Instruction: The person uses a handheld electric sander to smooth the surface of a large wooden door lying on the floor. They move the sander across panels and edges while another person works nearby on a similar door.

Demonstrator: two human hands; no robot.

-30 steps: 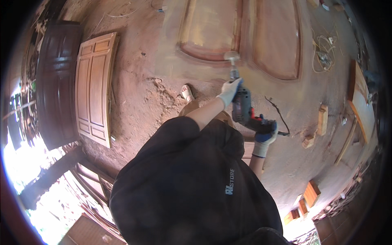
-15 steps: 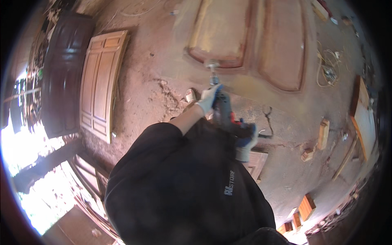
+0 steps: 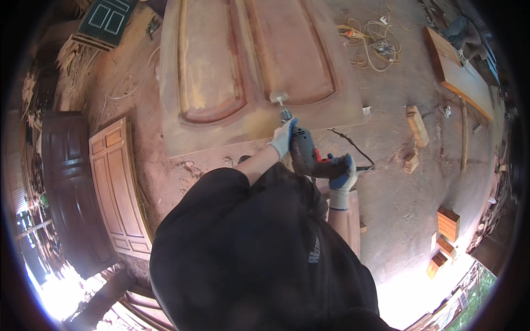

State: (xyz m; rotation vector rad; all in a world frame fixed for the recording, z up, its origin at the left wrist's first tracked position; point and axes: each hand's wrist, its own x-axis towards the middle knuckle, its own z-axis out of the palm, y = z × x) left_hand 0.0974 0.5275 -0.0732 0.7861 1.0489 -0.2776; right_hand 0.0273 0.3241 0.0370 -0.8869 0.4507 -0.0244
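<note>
A grey-black power drill (image 3: 305, 150) with a red trigger area is held between my two gloved hands. My left hand (image 3: 283, 138) wraps around its front, just behind the chuck. At the rear, my right hand (image 3: 344, 175) grips the handle. A pale round sanding head (image 3: 279, 97) on the drill's shaft meets the lower left corner of the right raised panel on a large wooden door (image 3: 215, 137). This door lies flat ahead of me, its two long panels edged with dark reddish moulding. From the handle runs a dark cord (image 3: 353, 142).
Left stand a light wooden door (image 3: 118, 182) and a dark brown door (image 3: 72, 187). A green door (image 3: 107, 23) lies far left. Right are tangled yellow cables (image 3: 381, 47), a wood block (image 3: 418, 126) and a slanted board (image 3: 458, 71) beside another person (image 3: 461, 33).
The sanding head has gone from the left panel's lower edge to the right panel's lower left corner. My view has turned, and both hands still hold the drill.
</note>
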